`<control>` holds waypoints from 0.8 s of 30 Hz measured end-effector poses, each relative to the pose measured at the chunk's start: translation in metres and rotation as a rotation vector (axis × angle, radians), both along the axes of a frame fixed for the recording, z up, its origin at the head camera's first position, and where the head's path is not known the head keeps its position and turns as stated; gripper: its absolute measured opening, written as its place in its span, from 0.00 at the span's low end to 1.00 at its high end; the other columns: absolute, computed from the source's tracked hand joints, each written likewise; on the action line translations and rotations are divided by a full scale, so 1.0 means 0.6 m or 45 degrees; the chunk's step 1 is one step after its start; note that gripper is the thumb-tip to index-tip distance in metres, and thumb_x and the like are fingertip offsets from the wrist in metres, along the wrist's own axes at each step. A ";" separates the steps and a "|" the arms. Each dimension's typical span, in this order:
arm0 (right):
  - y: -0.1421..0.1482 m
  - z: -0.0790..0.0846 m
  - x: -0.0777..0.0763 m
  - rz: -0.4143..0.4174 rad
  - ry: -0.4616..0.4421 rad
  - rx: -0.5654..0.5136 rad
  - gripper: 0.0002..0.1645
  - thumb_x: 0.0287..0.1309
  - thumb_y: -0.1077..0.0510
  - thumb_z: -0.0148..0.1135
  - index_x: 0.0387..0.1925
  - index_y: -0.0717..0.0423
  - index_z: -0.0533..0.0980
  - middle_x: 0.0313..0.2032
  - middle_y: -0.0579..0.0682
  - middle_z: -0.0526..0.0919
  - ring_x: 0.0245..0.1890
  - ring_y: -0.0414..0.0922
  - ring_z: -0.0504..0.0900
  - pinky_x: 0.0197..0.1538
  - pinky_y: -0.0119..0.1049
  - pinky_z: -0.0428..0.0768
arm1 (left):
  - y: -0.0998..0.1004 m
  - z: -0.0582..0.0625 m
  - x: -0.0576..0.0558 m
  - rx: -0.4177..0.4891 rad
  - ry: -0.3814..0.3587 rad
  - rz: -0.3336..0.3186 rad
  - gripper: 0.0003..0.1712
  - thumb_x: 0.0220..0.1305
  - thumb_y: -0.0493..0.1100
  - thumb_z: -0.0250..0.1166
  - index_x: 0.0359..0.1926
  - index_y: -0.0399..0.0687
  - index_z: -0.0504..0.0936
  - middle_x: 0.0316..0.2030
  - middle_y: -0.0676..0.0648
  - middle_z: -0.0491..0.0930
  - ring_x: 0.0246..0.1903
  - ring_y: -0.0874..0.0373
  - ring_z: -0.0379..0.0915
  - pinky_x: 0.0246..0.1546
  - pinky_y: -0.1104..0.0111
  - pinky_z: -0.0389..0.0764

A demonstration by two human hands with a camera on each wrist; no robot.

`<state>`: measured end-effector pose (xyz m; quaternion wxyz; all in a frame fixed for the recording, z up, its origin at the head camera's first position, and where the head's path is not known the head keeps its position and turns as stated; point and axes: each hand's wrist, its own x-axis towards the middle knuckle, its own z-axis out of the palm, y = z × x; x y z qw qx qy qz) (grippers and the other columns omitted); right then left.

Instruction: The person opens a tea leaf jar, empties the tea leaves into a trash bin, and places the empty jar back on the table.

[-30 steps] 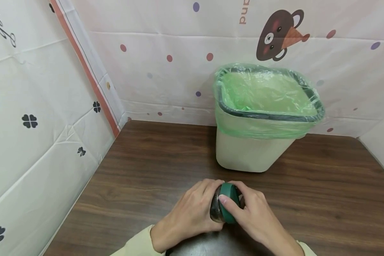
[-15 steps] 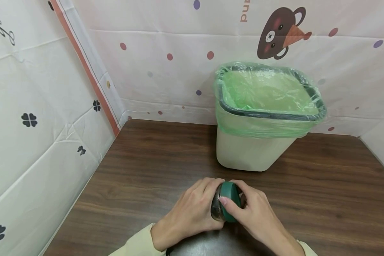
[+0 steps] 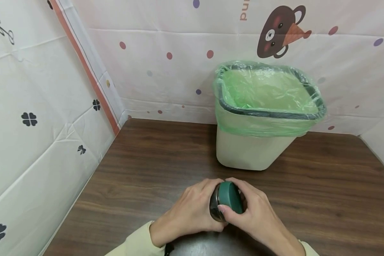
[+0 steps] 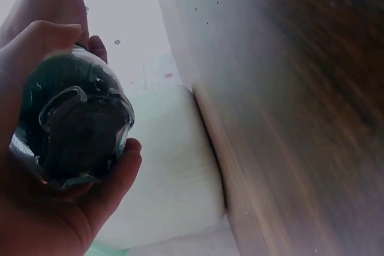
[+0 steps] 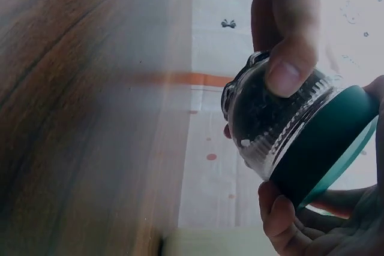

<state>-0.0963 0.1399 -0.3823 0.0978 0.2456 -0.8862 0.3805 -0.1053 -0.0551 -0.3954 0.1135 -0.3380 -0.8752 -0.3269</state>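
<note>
A small clear ribbed jar with dark contents lies tipped sideways, its green lid pointing right. My left hand grips the jar's rounded body, fingers over the far side and thumb on the near side. Around the lid curl the fingers and thumb of my right hand. In the right wrist view the lid sits against the ribbed neck of the jar. The jar's moulded base faces the left wrist camera, close above the table.
A beige bin lined with a green plastic bag stands on the dark wooden table, just beyond my hands. Behind it hangs a patterned cloth with dots and a bear; another white cloth borders the left edge.
The lid has tilted so more of its flat top faces the head camera. My right thumb has shifted slightly down along the lid's edge. Both hands stay in the same place.
</note>
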 end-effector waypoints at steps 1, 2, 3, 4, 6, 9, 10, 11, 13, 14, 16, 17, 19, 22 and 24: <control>0.000 -0.001 0.000 0.004 0.025 0.002 0.35 0.46 0.40 0.67 0.56 0.45 0.69 0.46 0.36 0.75 0.37 0.34 0.75 0.34 0.35 0.80 | 0.000 0.000 0.000 0.000 -0.020 -0.009 0.46 0.33 0.58 0.72 0.58 0.54 0.66 0.42 0.57 0.72 0.36 0.71 0.66 0.33 0.76 0.76; 0.000 -0.001 0.000 0.009 0.045 0.002 0.36 0.45 0.41 0.68 0.56 0.44 0.69 0.46 0.35 0.75 0.37 0.34 0.75 0.34 0.35 0.80 | -0.001 0.001 0.000 0.002 -0.031 -0.018 0.46 0.33 0.58 0.72 0.58 0.54 0.66 0.43 0.57 0.72 0.36 0.71 0.67 0.33 0.76 0.76; 0.000 -0.001 0.000 0.014 0.064 0.001 0.36 0.44 0.41 0.69 0.57 0.44 0.68 0.45 0.35 0.75 0.36 0.34 0.75 0.33 0.35 0.80 | -0.001 0.001 0.000 0.005 -0.047 -0.025 0.46 0.33 0.58 0.72 0.58 0.55 0.66 0.43 0.57 0.72 0.37 0.71 0.67 0.34 0.76 0.77; 0.000 -0.001 -0.001 0.019 0.078 0.001 0.37 0.44 0.42 0.69 0.57 0.43 0.68 0.45 0.35 0.75 0.36 0.34 0.74 0.33 0.34 0.79 | -0.001 0.001 0.000 0.011 -0.062 -0.031 0.47 0.33 0.58 0.72 0.58 0.55 0.66 0.44 0.57 0.72 0.37 0.71 0.67 0.34 0.76 0.77; -0.001 0.000 0.000 0.022 0.090 0.003 0.38 0.43 0.42 0.69 0.57 0.40 0.67 0.44 0.35 0.75 0.35 0.34 0.74 0.32 0.33 0.79 | -0.001 0.001 0.000 0.019 -0.070 -0.033 0.47 0.33 0.57 0.73 0.58 0.55 0.66 0.44 0.57 0.72 0.38 0.71 0.67 0.34 0.76 0.77; 0.000 0.001 0.000 0.026 0.089 0.015 0.37 0.43 0.41 0.69 0.57 0.41 0.68 0.44 0.35 0.74 0.35 0.34 0.74 0.32 0.34 0.79 | 0.000 0.000 0.001 0.031 -0.065 -0.036 0.47 0.33 0.56 0.73 0.58 0.55 0.66 0.44 0.57 0.72 0.38 0.71 0.67 0.35 0.76 0.77; 0.000 0.001 -0.001 0.028 0.088 0.018 0.37 0.43 0.41 0.69 0.57 0.41 0.68 0.45 0.34 0.74 0.35 0.34 0.74 0.32 0.34 0.79 | 0.000 0.000 0.001 0.032 -0.064 -0.034 0.46 0.33 0.56 0.73 0.58 0.55 0.66 0.43 0.57 0.72 0.37 0.71 0.67 0.35 0.75 0.77; 0.000 0.002 -0.001 0.032 0.089 0.018 0.37 0.43 0.41 0.69 0.57 0.42 0.68 0.45 0.34 0.75 0.36 0.34 0.74 0.33 0.34 0.79 | 0.000 0.000 0.001 0.031 -0.060 -0.033 0.46 0.33 0.56 0.73 0.58 0.55 0.66 0.43 0.57 0.72 0.37 0.71 0.67 0.35 0.75 0.77; 0.000 0.001 -0.002 0.041 0.090 0.014 0.37 0.43 0.41 0.69 0.57 0.43 0.68 0.45 0.34 0.75 0.36 0.34 0.74 0.33 0.34 0.79 | -0.001 -0.001 0.001 0.029 -0.054 -0.031 0.46 0.33 0.56 0.72 0.58 0.55 0.66 0.43 0.57 0.72 0.37 0.71 0.67 0.35 0.75 0.77; 0.000 0.001 -0.002 0.045 0.089 0.006 0.37 0.43 0.41 0.69 0.57 0.42 0.68 0.46 0.34 0.75 0.36 0.34 0.74 0.33 0.34 0.80 | -0.001 0.000 0.001 0.028 -0.052 -0.030 0.46 0.33 0.57 0.72 0.58 0.55 0.66 0.43 0.57 0.72 0.37 0.71 0.67 0.35 0.75 0.77; 0.000 0.001 -0.003 0.050 0.085 -0.011 0.37 0.43 0.42 0.69 0.56 0.41 0.68 0.46 0.34 0.75 0.37 0.34 0.75 0.33 0.34 0.80 | -0.001 0.000 0.001 0.025 -0.048 -0.030 0.46 0.34 0.57 0.72 0.58 0.55 0.65 0.43 0.57 0.72 0.37 0.71 0.67 0.35 0.76 0.77; 0.001 0.001 -0.003 0.053 0.084 -0.021 0.37 0.43 0.42 0.70 0.56 0.40 0.68 0.47 0.34 0.74 0.37 0.33 0.75 0.33 0.34 0.80 | -0.001 0.000 0.001 0.025 -0.046 -0.032 0.46 0.34 0.57 0.72 0.58 0.55 0.65 0.43 0.57 0.72 0.37 0.71 0.67 0.34 0.76 0.77; 0.001 0.001 -0.004 0.056 0.080 -0.041 0.36 0.43 0.43 0.70 0.56 0.40 0.69 0.47 0.34 0.74 0.37 0.33 0.75 0.32 0.34 0.79 | 0.000 0.000 0.001 0.025 -0.050 -0.035 0.46 0.35 0.58 0.71 0.59 0.55 0.65 0.43 0.57 0.72 0.37 0.71 0.67 0.34 0.77 0.76; 0.002 0.001 -0.004 0.061 0.074 -0.064 0.36 0.43 0.44 0.70 0.56 0.42 0.69 0.47 0.34 0.75 0.36 0.34 0.75 0.31 0.33 0.79 | 0.000 0.001 0.000 0.024 -0.062 -0.042 0.46 0.35 0.58 0.71 0.59 0.55 0.65 0.43 0.57 0.72 0.36 0.71 0.67 0.33 0.77 0.76; 0.002 0.001 -0.005 0.066 0.068 -0.076 0.35 0.43 0.45 0.70 0.56 0.42 0.69 0.47 0.34 0.75 0.35 0.34 0.75 0.29 0.32 0.78 | -0.001 0.001 0.000 0.022 -0.073 -0.048 0.46 0.36 0.59 0.71 0.59 0.55 0.65 0.43 0.57 0.72 0.36 0.71 0.67 0.33 0.78 0.76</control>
